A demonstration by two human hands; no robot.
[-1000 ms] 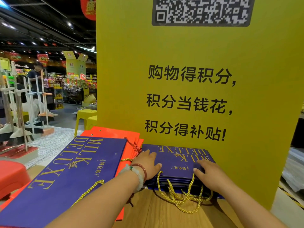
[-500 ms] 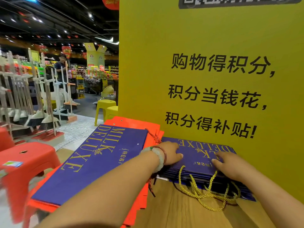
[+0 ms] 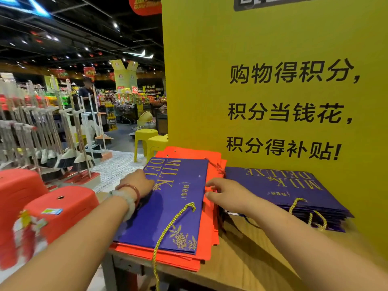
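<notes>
At far left we note two red stools (image 3: 60, 208) in front of a broom rack (image 3: 42, 131), both off the table (image 3: 247, 259).

The left hand (image 3: 137, 182), with bracelets at the wrist, rests on the left edge of the purple bag (image 3: 178, 206), over part of its gold lettering. Its fingers are largely hidden behind the hand, so we cannot tell whether they lie flat or curl under the edge.

The purple bag lies flat on top of a pile of orange bags (image 3: 207, 238) at the table's left end. Its gold cord (image 3: 172, 223) trails down over the near edge.

The right hand (image 3: 228, 195) is at the bag's right edge, fingers curled, with thumb and forefinger nipping that edge in a narrow pinch.

Further right, a purple stack (image 3: 283, 190) of matching bags lies near the orange pile and just in front of the upright yellow board (image 3: 210, 80) printed with black characters.
</notes>
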